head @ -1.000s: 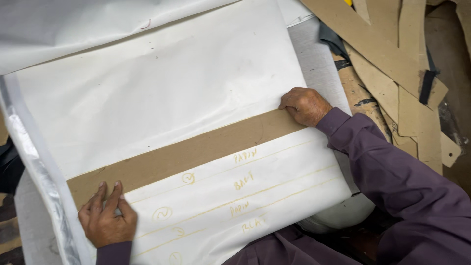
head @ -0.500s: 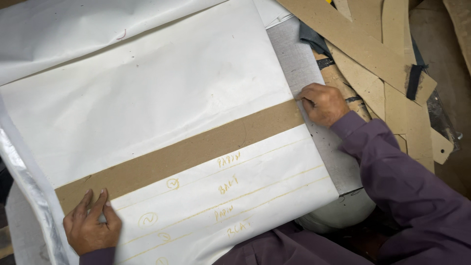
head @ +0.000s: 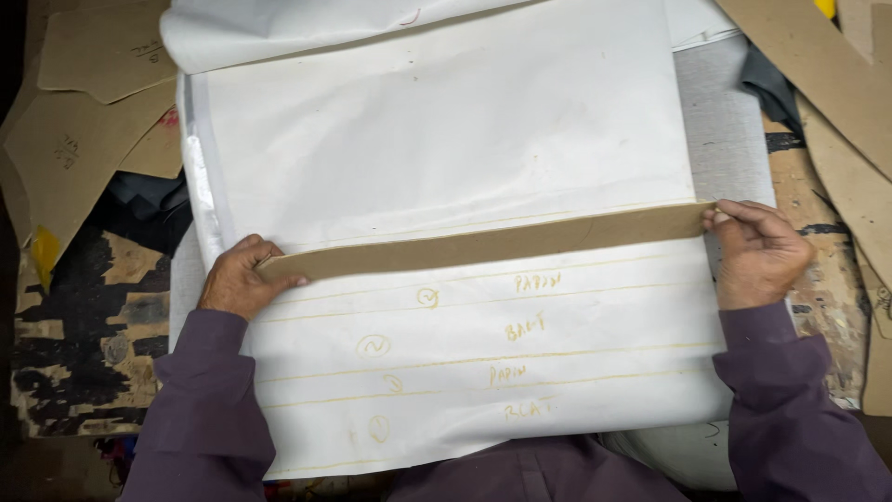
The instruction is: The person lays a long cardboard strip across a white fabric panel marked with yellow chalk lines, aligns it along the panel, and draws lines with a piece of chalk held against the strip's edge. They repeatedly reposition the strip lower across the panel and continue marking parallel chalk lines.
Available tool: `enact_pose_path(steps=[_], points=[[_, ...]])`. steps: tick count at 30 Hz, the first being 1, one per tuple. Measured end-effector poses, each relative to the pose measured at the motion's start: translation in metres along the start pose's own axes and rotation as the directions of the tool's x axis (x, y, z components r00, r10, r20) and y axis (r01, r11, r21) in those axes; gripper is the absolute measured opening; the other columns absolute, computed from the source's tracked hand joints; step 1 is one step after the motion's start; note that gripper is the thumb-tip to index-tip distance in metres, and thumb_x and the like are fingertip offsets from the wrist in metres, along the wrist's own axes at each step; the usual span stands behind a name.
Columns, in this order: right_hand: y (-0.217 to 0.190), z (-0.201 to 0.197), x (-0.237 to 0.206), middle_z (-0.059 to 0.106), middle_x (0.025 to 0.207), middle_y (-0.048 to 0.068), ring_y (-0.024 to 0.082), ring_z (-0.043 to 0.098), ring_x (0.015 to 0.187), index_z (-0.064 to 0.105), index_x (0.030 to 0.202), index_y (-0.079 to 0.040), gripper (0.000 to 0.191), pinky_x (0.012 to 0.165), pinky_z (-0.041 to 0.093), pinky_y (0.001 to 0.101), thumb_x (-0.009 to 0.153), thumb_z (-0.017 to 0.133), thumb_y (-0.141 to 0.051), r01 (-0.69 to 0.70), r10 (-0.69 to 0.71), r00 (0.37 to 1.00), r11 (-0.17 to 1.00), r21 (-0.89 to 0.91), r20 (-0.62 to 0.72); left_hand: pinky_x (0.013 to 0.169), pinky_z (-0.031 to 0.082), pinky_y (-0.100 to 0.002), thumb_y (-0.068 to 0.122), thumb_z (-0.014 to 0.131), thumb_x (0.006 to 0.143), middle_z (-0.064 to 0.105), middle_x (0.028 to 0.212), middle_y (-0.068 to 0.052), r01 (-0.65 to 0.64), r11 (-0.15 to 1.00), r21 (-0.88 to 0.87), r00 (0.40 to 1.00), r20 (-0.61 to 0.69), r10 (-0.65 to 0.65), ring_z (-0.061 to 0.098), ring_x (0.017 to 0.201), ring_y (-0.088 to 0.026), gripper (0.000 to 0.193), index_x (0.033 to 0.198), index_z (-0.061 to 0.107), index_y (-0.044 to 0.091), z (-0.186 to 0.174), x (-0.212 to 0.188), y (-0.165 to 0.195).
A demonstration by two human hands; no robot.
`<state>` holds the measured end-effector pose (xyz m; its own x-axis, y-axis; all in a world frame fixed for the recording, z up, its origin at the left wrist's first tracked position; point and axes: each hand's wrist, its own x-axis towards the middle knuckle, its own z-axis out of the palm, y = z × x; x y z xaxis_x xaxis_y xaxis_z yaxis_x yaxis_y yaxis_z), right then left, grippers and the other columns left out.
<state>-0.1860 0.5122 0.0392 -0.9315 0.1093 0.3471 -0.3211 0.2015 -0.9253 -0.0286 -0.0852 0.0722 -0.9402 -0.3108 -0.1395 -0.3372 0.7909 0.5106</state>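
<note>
No packages, labels, signs or screens in view

Even overhead light, sharp frame.
White sheet (head: pixel 446 167) bright, slightly washed out; left edge dark, soft shadows under sleeves, no motion blur.

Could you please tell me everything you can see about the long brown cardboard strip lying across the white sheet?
The cardboard strip is long, narrow, flat and plain brown, with straight edges. It lies across the white sheet, sloping slightly upward to the right, just above yellow ruled lines and handwritten marks. The left hand presses its left end with the fingers, and the right hand pinches its right end at the sheet's edge.
</note>
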Motion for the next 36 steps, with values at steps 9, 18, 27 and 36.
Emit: enact_pose_path(steps=[9,18,27,36], points=[[-0.061,0.147,-0.072,0.073,0.096,0.01,0.015,0.072,0.088,0.069,0.107,0.002,0.015,0.082,0.061,0.028,0.094,0.064,0.008,-0.38,0.298,0.87,0.913,0.149,0.394,0.083,0.047,-0.044,0.042,0.085,0.09,0.069,0.092,-0.009,-0.118,0.971,0.21,0.918,-0.35,0.187,0.06,0.091,-0.028,0.037,0.097,0.073,0.007,-0.022,0.055,-0.026],[-0.093,0.32,-0.124,0.075,0.1,0.011,0.027,0.073,0.092,0.075,0.097,-0.004,0.01,0.081,0.06,0.0357,0.087,0.074,0.0,0.385,-0.283,0.703,0.923,-0.014,0.653,0.096,0.034,-0.047,0.043,0.073,0.099,0.064,0.105,-0.008,-0.052,0.963,0.263,0.849,-0.496,0.181,0.049,0.11,-0.029,0.03,0.108,0.073,0.015,0.01,0.065,-0.018],[-0.082,0.357,-0.12,0.075,0.094,0.011,0.026,0.072,0.082,0.075,0.09,-0.004,0.008,0.071,0.06,0.0363,0.083,0.076,-0.002,0.449,-0.262,0.665,0.889,-0.095,0.699,0.097,0.034,-0.046,0.044,0.067,0.101,0.063,0.106,-0.008,-0.055,0.974,0.219,0.86,-0.484,0.158,0.049,0.109,-0.028,0.031,0.107,0.074,0.015,0.014,0.066,-0.025],[-0.088,0.356,-0.123,0.074,0.094,0.012,0.025,0.073,0.079,0.074,0.093,-0.003,0.01,0.069,0.062,0.0331,0.083,0.078,-0.001,0.469,-0.359,0.592,0.881,0.053,0.721,0.095,0.035,-0.047,0.045,0.068,0.1,0.063,0.104,-0.007,-0.062,0.969,0.24,0.851,-0.495,0.177,0.049,0.108,-0.028,0.031,0.107,0.073,0.015,0.022,0.07,-0.035]])
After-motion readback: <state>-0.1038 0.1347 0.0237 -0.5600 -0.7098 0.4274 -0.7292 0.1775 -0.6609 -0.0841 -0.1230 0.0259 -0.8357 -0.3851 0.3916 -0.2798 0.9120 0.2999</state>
